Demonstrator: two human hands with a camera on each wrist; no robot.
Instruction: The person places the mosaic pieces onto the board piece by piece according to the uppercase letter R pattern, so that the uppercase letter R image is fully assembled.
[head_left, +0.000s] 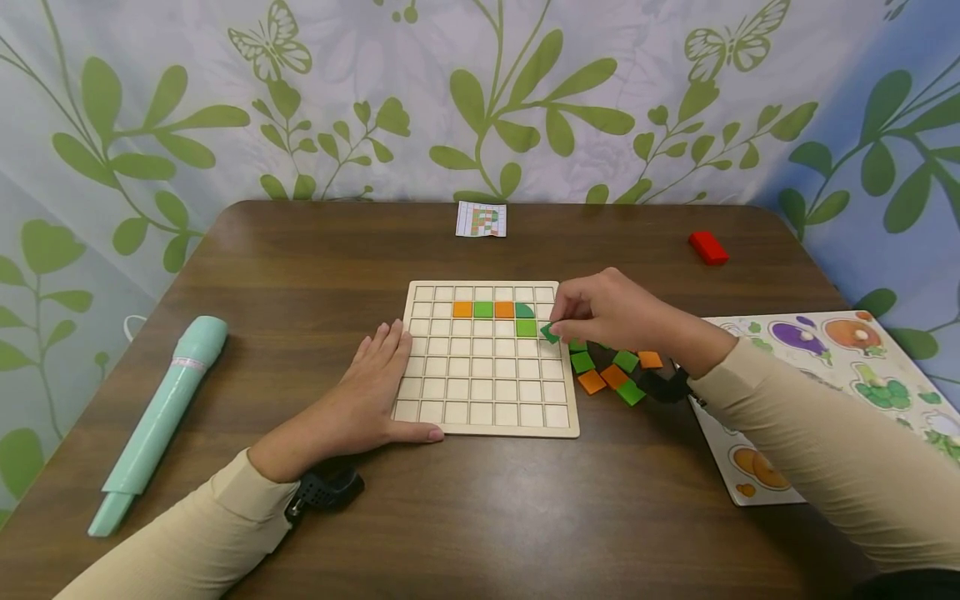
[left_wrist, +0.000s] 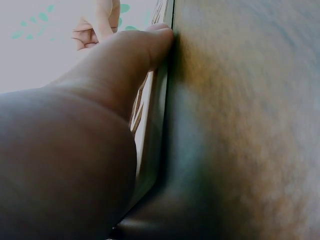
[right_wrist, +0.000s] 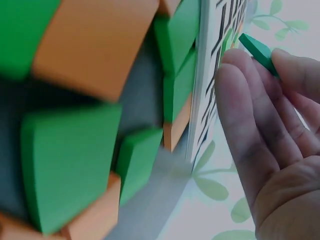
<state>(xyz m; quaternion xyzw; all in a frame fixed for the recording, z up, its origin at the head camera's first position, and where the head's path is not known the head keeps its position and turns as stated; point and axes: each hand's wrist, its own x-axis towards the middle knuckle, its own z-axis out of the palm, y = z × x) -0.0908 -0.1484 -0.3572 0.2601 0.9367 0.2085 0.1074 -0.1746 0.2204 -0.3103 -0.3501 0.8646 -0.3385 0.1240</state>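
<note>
A pale wooden grid board (head_left: 460,414) lies on the table in the head view, with orange, light green and dark green tiles in its upper cells. One dark green tile (head_left: 523,311) there has a rounded corner. My left hand (head_left: 367,396) rests flat along the board's left edge, its thumb at the bottom edge. My right hand (head_left: 611,310) pinches another dark green tile (right_wrist: 258,53) between thumb and fingers, over the board's right side. Loose green and orange tiles (head_left: 591,382) lie beside the board under that hand, partly hidden by it.
A printed pattern card (head_left: 482,220) lies at the table's back edge, a red block (head_left: 708,248) at the back right. A mint-green microphone-shaped object (head_left: 161,425) lies on the left. On the right, my forearm crosses a board with vegetable pictures (head_left: 761,492).
</note>
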